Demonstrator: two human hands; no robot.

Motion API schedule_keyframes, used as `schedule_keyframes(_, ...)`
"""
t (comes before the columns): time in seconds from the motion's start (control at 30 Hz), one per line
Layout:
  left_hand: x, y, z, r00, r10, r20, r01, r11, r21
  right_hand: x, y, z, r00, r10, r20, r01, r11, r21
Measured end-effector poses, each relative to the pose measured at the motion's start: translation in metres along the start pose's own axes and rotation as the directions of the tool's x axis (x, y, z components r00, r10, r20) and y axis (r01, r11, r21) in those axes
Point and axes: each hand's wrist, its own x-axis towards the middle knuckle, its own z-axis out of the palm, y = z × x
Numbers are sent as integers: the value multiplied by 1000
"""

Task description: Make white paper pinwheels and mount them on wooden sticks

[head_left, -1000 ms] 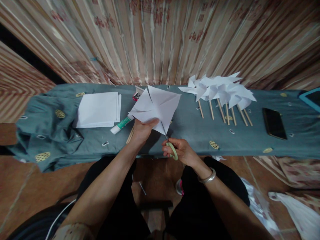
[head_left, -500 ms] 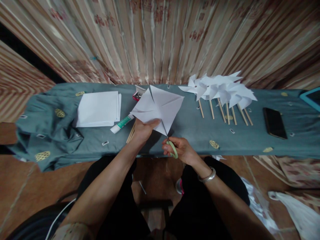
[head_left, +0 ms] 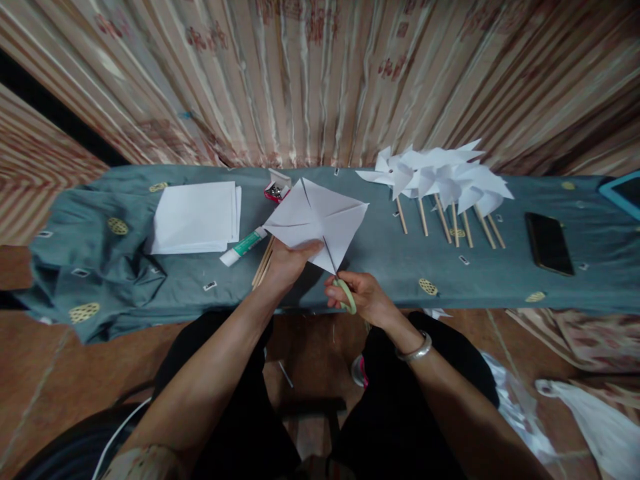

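Note:
A square of white paper (head_left: 339,212), turned corner-up and slit from its corners toward the middle, is pinched at its lower left edge by my left hand (head_left: 291,263). The thumb lies on top; the other fingers are hidden beneath. My right hand (head_left: 364,296) grips the light green handles of a pair of scissors (head_left: 346,298), whose blades lie along the paper's near corner. Left of the paper are a glue stick (head_left: 244,247), several wooden sticks (head_left: 262,264) partly under my left hand, and a small red and white box (head_left: 277,187) of metal pins or tacks.
A stack of white paper (head_left: 195,219) lies on the left of the cloth-covered table (head_left: 390,280). Several paper pinwheels (head_left: 445,175) on sticks rest at the back right, beside a black phone (head_left: 549,244). A blue-edged device (head_left: 623,193) sits at the far right. Pleated curtain (head_left: 320,80) hangs behind.
The paper has tipped flatter and its far corner is lower, showing more of the small box behind it. Both hands keep their hold, with the scissors still at the near corner.

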Motion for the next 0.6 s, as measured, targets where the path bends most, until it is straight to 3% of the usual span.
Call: schedule_keyframes(0.6, -10, 7, 0, 999, -50, 17, 50, 998, 29, 4, 9, -1, 1000, -16, -11, 16, 999, 31)
